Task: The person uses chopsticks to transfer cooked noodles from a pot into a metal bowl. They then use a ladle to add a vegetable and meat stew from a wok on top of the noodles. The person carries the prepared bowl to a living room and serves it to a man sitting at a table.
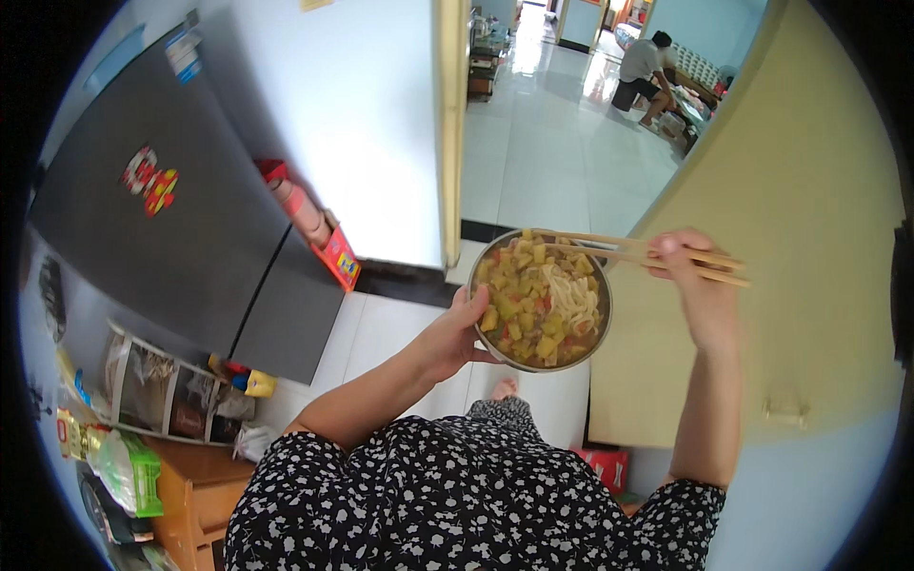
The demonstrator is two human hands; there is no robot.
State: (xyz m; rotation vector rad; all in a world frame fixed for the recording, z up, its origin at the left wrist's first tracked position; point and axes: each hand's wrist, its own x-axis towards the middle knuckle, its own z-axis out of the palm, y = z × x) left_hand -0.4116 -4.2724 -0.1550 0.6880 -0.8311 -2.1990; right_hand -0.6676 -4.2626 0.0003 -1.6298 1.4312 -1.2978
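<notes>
A round metal bowl [609, 319] is held up before me, full of noodles [573, 303] under a chunky yellow-green diced topping [519, 300] with bits of red. My left hand [462, 335] grips the bowl at its left side, thumb over the rim and fingers underneath. In my right hand [687, 262] is a pair of wooden chopsticks [609, 247], the fingers closed round them. Their tips reach over the far edge of the bowl, above the topping. Nothing is visibly pinched between them.
A dark grey fridge [162, 190] stands at left, beside a rack [171, 385] and wooden cabinet [190, 485]. A pale yellow door [762, 285] stands close on my right. Through the doorway [449, 133], another person [645, 71] sits in a tiled room.
</notes>
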